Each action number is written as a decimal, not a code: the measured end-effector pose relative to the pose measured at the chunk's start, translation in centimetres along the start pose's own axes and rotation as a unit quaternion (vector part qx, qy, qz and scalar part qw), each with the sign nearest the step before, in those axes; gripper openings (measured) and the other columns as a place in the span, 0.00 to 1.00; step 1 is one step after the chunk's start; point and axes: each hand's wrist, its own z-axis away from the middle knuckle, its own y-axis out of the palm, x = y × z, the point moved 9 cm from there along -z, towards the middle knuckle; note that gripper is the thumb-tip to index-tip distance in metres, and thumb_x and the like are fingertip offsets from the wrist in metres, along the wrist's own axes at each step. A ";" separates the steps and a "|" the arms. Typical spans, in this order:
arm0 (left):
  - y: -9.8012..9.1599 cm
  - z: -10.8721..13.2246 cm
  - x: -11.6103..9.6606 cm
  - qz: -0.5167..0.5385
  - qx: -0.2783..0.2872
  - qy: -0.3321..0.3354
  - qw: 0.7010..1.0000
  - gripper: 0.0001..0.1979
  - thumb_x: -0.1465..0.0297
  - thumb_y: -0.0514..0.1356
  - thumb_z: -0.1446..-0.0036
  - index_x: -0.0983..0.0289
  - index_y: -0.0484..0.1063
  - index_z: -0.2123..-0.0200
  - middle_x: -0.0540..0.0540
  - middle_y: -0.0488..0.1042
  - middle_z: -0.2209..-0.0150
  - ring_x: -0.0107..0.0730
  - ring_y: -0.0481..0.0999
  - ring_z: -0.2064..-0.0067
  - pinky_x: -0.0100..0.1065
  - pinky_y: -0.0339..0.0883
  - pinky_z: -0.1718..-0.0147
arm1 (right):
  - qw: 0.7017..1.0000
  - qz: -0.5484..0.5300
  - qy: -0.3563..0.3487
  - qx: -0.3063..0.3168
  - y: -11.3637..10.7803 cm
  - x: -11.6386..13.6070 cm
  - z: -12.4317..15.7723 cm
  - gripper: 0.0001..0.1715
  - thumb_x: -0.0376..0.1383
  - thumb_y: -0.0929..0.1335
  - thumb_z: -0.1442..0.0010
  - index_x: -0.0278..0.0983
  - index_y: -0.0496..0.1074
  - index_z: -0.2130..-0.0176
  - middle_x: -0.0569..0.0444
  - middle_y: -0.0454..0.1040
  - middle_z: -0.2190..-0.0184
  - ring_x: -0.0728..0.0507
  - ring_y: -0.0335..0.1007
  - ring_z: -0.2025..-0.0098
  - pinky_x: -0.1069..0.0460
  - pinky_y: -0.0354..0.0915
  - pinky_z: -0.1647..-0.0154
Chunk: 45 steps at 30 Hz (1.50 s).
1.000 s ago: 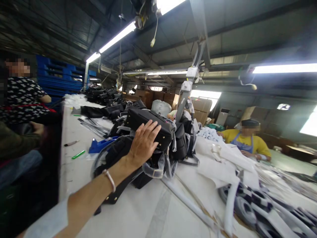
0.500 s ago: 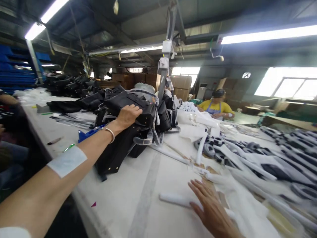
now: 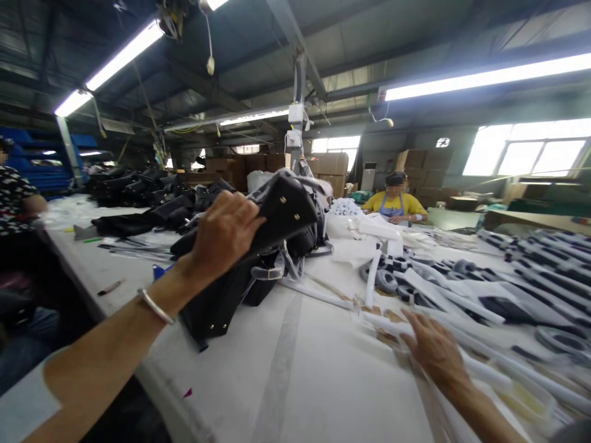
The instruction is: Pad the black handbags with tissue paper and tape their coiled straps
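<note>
My left hand [image 3: 226, 227] is closed on the edge of a black handbag [image 3: 289, 212], which is raised and tilted with small gold studs on its base facing me. Beneath it another black bag [image 3: 215, 304] lies on the table, with a grey wrapped strap [image 3: 268, 272] beside it. On the right, my right hand [image 3: 434, 347] is open, fingers stretched out over a white tube-like roll [image 3: 381, 321]. Whether the fingertips press on the roll, I cannot tell.
The white table [image 3: 318, 375] carries black bags [image 3: 133, 221] at far left. Grey-and-black rolled strips [image 3: 545, 271] lie at right. A person in a yellow shirt [image 3: 394, 203] sits across; another in a patterned shirt [image 3: 18, 197] is at left. A post [image 3: 298, 123] rises behind the bags.
My left hand has lifted the black handbag off the pile and tipped it so its studded base shows. My right hand has moved right, and the white roll has shifted from the table's middle towards the strips.
</note>
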 end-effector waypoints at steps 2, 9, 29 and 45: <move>-0.7 2.4 -7.0 0.059 0.038 0.094 0.993 0.09 0.72 0.52 0.34 0.62 0.68 0.67 0.52 0.68 0.70 0.35 0.69 0.63 0.39 0.66 0.57 | 0.993 -0.067 0.096 -0.013 -2.2 -3.2 -0.6 0.25 0.44 0.64 0.41 0.34 0.73 0.49 0.39 0.77 0.53 0.30 0.73 0.51 0.37 0.67 0.50; -0.1 15.5 -26.2 0.325 0.154 0.172 0.917 0.07 0.75 0.51 0.35 0.64 0.70 0.62 0.51 0.71 0.71 0.31 0.71 0.67 0.38 0.68 0.53 | 0.855 -0.408 0.294 0.126 -2.4 -4.6 6.3 0.33 0.56 0.68 0.47 0.32 0.78 0.56 0.42 0.81 0.59 0.34 0.78 0.56 0.44 0.74 0.57; 2.8 20.5 -27.2 0.394 0.277 0.147 0.864 0.12 0.71 0.57 0.36 0.66 0.67 0.49 0.58 0.76 0.54 0.40 0.75 0.52 0.41 0.66 0.52 | 0.822 -0.379 0.409 0.119 -8.8 0.4 21.0 0.30 0.60 0.70 0.51 0.38 0.78 0.63 0.47 0.81 0.63 0.36 0.79 0.61 0.46 0.75 0.59; 7.1 22.1 -17.6 0.695 0.091 -0.589 0.402 0.14 0.57 0.62 0.41 0.60 0.70 0.59 0.51 0.75 0.62 0.32 0.75 0.62 0.31 0.70 0.63 | 0.865 -0.478 0.127 0.085 -10.7 14.0 14.7 0.36 0.48 0.70 0.40 0.46 0.62 0.36 0.47 0.61 0.34 0.33 0.57 0.34 0.36 0.60 0.36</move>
